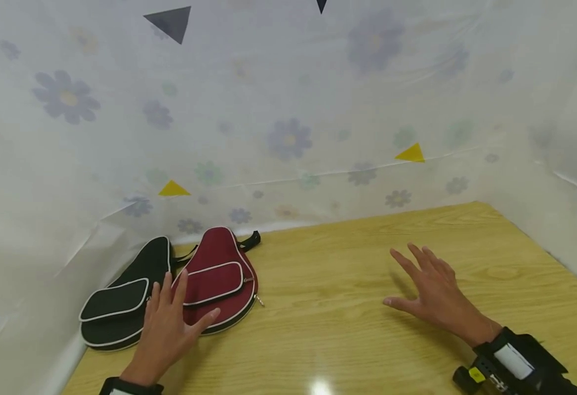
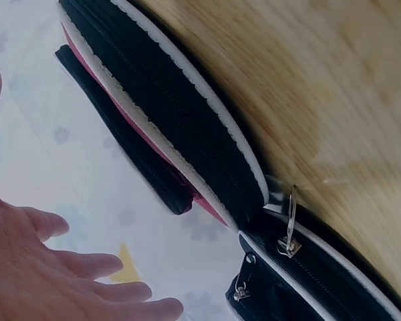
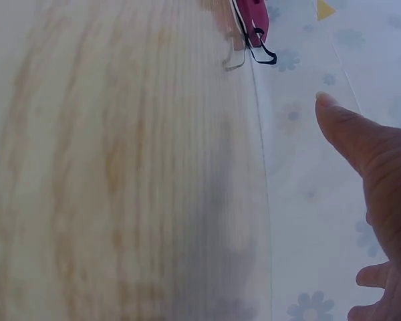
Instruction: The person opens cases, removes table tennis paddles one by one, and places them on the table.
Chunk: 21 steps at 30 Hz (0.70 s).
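Two pear-shaped zip cases with white piping lie side by side at the left of the table. One is a black case [image 1: 140, 269], and beside it is a dark red case [image 1: 218, 247] with a front pocket and a black strap. My left hand [image 1: 165, 323] is held above the near part of the cases, fingers spread, overlapping both in the head view. In the left wrist view, zipper pulls [image 2: 289, 247] show along the case edges. Over the right side of the table my right hand [image 1: 434, 293] hovers with fingers apart and holds nothing.
The wood-grain table [image 1: 328, 296] runs back to a white flowered sheet [image 1: 288, 82] that hangs behind and along the sides. Yellow triangles [image 1: 412, 153] and dark triangles mark the sheet. A black wrist mount [image 1: 515, 356] is strapped to my right forearm.
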Motion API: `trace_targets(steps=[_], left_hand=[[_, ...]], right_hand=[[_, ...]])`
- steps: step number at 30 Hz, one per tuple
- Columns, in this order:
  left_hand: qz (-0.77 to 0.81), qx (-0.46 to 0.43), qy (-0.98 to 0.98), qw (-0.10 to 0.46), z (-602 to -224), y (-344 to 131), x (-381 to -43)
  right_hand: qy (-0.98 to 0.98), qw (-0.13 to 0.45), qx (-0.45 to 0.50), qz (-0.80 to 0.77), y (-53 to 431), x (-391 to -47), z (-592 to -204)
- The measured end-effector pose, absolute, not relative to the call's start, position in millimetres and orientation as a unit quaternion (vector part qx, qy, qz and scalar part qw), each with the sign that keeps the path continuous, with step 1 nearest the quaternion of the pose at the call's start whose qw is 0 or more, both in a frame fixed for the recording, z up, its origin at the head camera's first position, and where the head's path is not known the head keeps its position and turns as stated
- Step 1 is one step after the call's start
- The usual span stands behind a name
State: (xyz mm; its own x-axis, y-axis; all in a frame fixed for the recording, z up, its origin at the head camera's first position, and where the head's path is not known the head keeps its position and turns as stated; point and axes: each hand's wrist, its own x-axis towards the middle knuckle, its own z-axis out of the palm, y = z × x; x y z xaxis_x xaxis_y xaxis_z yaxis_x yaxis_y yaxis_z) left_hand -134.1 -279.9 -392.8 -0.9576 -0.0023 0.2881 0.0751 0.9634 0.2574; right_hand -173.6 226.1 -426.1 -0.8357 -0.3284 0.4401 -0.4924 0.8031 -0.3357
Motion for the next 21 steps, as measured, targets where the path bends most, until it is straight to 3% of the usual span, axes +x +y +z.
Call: trace_targets(steps=[21], left_hand=[[-0.131,-0.005,-0.983,0.125,-393,-279,-143]], right_hand=[[-0.933,0.177,0.219,0.223,225,-171,-426]])
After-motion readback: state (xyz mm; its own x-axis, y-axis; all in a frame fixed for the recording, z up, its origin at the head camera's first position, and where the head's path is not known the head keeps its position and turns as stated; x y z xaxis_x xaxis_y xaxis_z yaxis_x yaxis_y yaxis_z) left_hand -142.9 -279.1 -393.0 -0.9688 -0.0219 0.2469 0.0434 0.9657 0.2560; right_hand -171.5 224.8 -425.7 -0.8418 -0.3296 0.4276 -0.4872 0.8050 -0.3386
